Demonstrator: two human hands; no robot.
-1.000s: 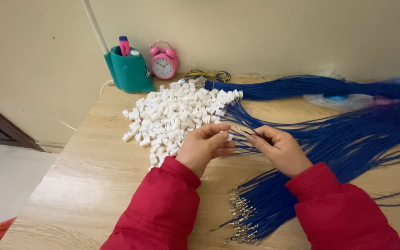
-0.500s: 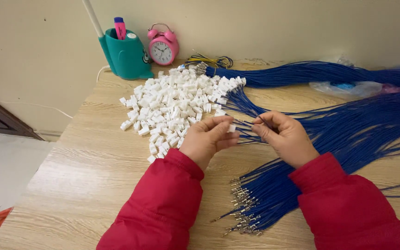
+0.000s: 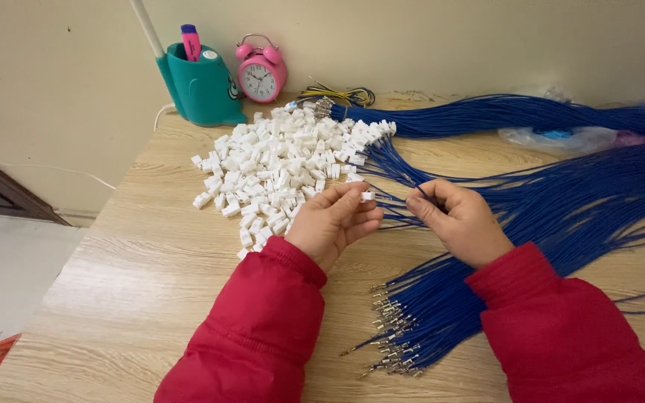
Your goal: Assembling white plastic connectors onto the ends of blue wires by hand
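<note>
Left hand pinches a white connector just below the white connector pile. Right hand, right of the pile, fingers closed on one blue wire.

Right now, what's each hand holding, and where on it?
Left hand: a small white plastic connector housing, pinched at its end by the fingertips. Right hand: a thin blue wire, gripped near its end.

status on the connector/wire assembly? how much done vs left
Done: a batch of blue wires with white housings fitted lies fanned by the pile. In hand: left hand pinches one white connector; right hand holds a blue wire. Left: a big loose connector pile and a bundle with bare metal terminals.
</note>
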